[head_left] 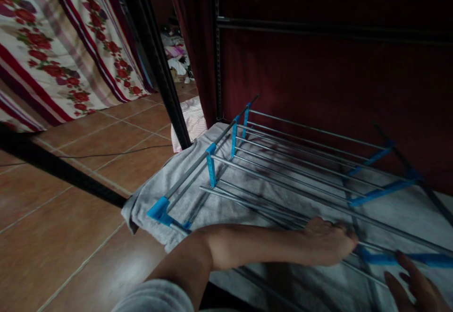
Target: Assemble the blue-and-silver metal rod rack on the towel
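A rack of grey metal rods point(283, 176) with blue plastic connectors point(211, 165) lies on a grey cloth point(170, 175). My left hand point(329, 241) reaches across from the lower left, its fingers wrapped round rods near the middle of the rack. Several loose-ended rods run beneath that hand toward the left. At the lower right corner, my right hand point(415, 281) has its fingers apart beside a blue connector point(410, 258); nothing shows in it, and part of it is cut off by the frame edge.
Black metal posts point(159, 62) stand at left and behind the rack. A dark red curtain point(318, 76) hangs at the back, a floral curtain point(71, 43) at the upper left. A cable point(106, 155) crosses the tiled floor point(81, 198). A striped cloth point(193, 123) lies beyond the post.
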The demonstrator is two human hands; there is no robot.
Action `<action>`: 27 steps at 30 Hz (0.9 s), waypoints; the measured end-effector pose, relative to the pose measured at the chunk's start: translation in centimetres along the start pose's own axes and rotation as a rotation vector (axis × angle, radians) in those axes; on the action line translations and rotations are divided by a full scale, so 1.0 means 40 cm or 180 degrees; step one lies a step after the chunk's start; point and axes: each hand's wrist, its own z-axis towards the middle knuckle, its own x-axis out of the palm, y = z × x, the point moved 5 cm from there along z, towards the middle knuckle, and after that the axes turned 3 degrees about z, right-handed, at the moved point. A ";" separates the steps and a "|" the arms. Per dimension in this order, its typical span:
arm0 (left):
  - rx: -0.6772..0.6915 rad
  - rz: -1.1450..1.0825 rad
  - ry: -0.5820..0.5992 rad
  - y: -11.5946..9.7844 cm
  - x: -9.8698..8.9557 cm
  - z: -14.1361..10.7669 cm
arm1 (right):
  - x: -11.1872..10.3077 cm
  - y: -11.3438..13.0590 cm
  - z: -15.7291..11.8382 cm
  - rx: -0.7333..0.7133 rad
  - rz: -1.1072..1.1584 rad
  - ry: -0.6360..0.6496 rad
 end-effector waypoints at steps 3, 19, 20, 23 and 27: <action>-0.0159 0.0023 0.0023 0.007 -0.032 -0.012 | -0.028 0.121 -0.050 -0.0001 -0.0017 -0.0071; -0.0347 0.0385 -0.0030 0.040 -0.031 0.043 | -0.069 0.167 -0.091 0.0808 0.0166 -0.0462; -0.0341 0.0401 -0.0044 0.043 -0.029 0.043 | -0.067 0.158 -0.084 0.0830 0.0270 -0.0520; -0.0299 0.0427 -0.0065 0.046 -0.025 0.045 | -0.060 0.133 -0.056 0.0770 0.0660 -0.0745; -0.0266 0.0461 -0.0093 0.047 -0.016 0.049 | -0.042 0.111 -0.019 0.0799 0.1068 -0.0752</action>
